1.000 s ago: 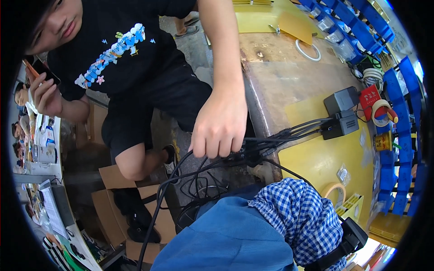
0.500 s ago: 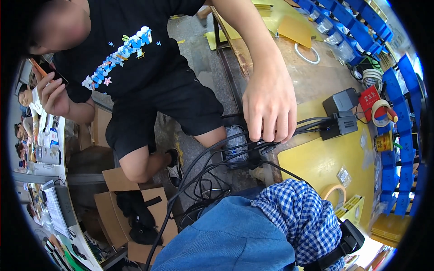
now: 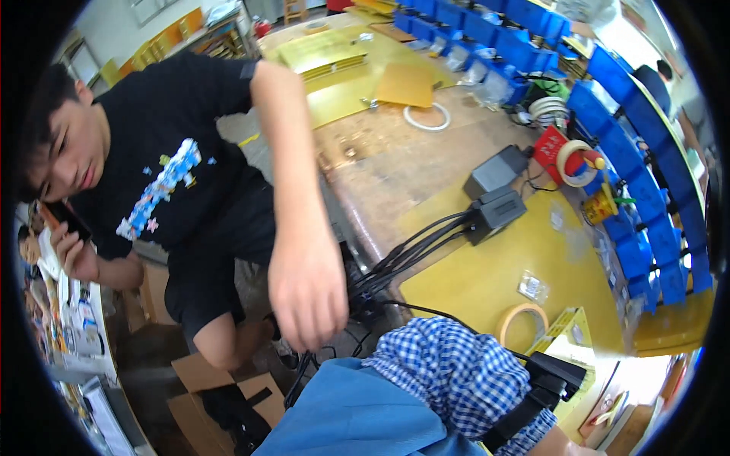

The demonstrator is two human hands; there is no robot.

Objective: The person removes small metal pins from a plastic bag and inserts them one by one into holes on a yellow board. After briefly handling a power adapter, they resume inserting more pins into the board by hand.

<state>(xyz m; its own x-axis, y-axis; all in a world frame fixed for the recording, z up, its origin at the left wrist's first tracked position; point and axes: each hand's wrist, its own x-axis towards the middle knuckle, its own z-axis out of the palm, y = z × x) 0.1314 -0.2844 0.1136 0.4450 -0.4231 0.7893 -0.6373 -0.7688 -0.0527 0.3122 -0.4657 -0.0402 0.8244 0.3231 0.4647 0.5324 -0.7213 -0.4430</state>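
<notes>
My left arm crosses the lower middle in a blue sleeve [image 3: 365, 410] and a blue-and-white checked oversleeve [image 3: 456, 361]. A black device [image 3: 559, 372] is strapped near the wrist. Only a patch of skin from my left hand [image 3: 570, 447] shows at the bottom edge; its fingers are cut off. My right hand is out of view. Black cables [image 3: 426, 245] run from a black power adapter [image 3: 498, 215] over the bench edge, above my elbow. A co-worker's lowered hand [image 3: 308, 296], blurred, is left of those cables; their other hand [image 3: 70, 254] holds a phone.
The bench [image 3: 365, 171] bears yellow sheets [image 3: 456, 281], a tape roll [image 3: 521, 323], a white ring [image 3: 427, 118] and a yellow slotted holder [image 3: 566, 338]. Blue bins [image 3: 639, 182] line its far side. An open cardboard box [image 3: 190, 418] stands on the floor at lower left.
The view has swung, so more of the bench shows. The co-worker's hand has moved off the cables at the bench edge, down and left. More of my left wrist area has come into view.
</notes>
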